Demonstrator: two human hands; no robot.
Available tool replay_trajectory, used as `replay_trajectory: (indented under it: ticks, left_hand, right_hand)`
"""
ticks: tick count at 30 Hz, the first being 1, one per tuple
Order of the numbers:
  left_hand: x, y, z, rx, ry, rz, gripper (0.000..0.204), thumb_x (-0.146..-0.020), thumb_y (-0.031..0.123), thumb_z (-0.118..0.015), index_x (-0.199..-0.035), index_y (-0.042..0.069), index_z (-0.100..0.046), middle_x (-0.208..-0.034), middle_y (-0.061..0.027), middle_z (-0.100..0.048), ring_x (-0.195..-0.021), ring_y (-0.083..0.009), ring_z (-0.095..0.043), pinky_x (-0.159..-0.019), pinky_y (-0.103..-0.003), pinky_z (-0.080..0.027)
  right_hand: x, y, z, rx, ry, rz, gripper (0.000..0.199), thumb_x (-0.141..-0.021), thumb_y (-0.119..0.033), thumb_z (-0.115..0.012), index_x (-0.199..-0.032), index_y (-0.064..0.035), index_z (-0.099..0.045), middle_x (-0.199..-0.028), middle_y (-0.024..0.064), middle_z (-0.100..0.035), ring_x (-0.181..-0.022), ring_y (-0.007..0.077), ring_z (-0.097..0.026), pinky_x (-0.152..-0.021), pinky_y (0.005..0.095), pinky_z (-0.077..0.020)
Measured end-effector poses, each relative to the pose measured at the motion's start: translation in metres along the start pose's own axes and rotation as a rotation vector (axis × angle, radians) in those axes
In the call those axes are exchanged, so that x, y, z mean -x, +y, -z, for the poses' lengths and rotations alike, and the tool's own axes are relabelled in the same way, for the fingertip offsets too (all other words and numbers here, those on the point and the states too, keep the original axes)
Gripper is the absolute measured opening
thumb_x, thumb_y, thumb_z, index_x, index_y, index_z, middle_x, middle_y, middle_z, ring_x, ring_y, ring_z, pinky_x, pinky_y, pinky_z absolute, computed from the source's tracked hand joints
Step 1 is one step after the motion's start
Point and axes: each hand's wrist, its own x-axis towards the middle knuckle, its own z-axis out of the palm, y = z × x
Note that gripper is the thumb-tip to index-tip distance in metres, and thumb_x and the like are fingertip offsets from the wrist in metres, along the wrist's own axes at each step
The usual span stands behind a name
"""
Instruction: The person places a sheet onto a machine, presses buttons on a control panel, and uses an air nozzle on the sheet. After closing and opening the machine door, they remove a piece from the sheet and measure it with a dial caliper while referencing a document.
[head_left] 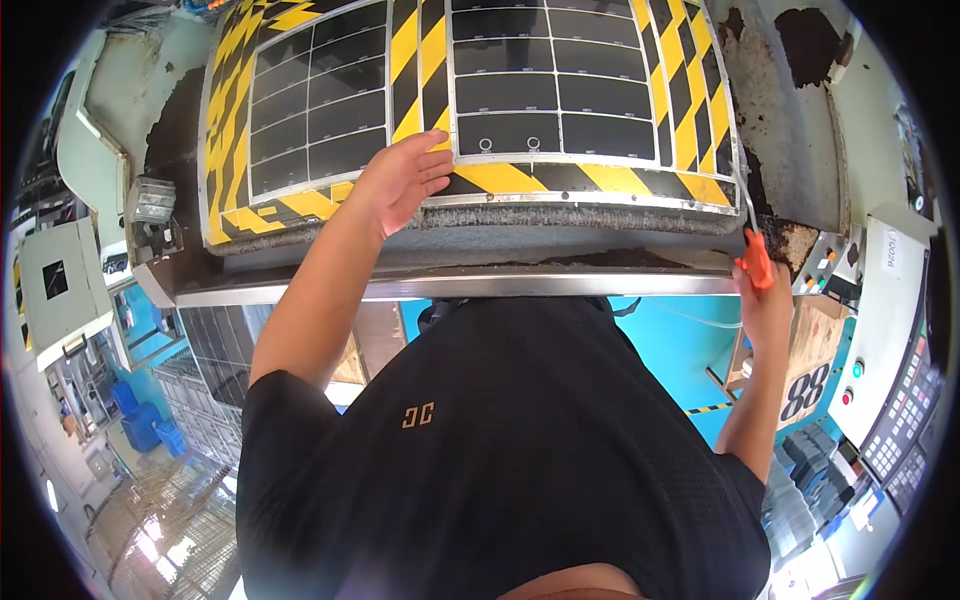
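Here the right hand (765,305) holds orange-handled scissors (755,255) upright, blades pointing away.

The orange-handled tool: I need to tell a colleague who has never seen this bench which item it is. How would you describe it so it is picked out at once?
Start at the big flat bed edged in yellow and black stripes and covered with dark rectangular tiles. Follow its near edge to the right corner, where the right hand grips the orange-handled tool. It is the only bright orange thing there, with a thin pale blade or wire rising from it along the bed's edge.

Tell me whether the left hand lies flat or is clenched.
Flat: the left hand rests open, fingers spread, on the striped panel's front edge.
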Motion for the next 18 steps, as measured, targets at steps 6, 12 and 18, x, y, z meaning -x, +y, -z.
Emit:
replay_trajectory:
  ticks: [6, 12, 18]
  left_hand:
    - [-0.012, -0.011, 0.007, -0.024, 0.062, -0.021, 0.052, -0.100, 0.034, -0.060, -0.139, 0.000, -0.051, -0.139, -0.0249, -0.052, -0.130, -0.0328, -0.050, -0.112, -0.042, -0.039]
    - [-0.020, -0.011, 0.025, -0.006, 0.038, -0.030, 0.058, -0.097, 0.034, -0.064, -0.144, 0.003, -0.049, -0.140, -0.0166, -0.055, -0.131, -0.0286, -0.051, -0.113, -0.040, -0.036]
    - [-0.015, -0.010, 0.012, -0.004, 0.097, -0.018, 0.057, -0.099, 0.032, -0.060, -0.146, 0.003, -0.046, -0.140, -0.0182, -0.053, -0.132, -0.0292, -0.049, -0.115, -0.040, -0.033]
  right_hand:
    - [0.026, 0.039, 0.020, -0.088, -0.259, -0.438, 0.031, -0.089, -0.030, -0.072, -0.110, -0.0076, -0.069, -0.105, 0.0135, -0.071, -0.098, 0.0355, -0.067, -0.082, 0.0417, -0.0511]
    - [0.009, 0.057, 0.059, 0.213, -0.226, -0.305, 0.027, -0.092, -0.030, -0.062, -0.098, -0.0042, -0.070, -0.091, 0.0223, -0.070, -0.089, 0.0419, -0.066, -0.076, 0.0507, -0.0508]
    - [-0.014, 0.104, 0.052, 0.155, 0.342, -0.425, 0.037, -0.096, -0.042, -0.059, -0.110, -0.0093, -0.072, -0.099, 0.0162, -0.074, -0.096, 0.0372, -0.070, -0.083, 0.0467, -0.0527]
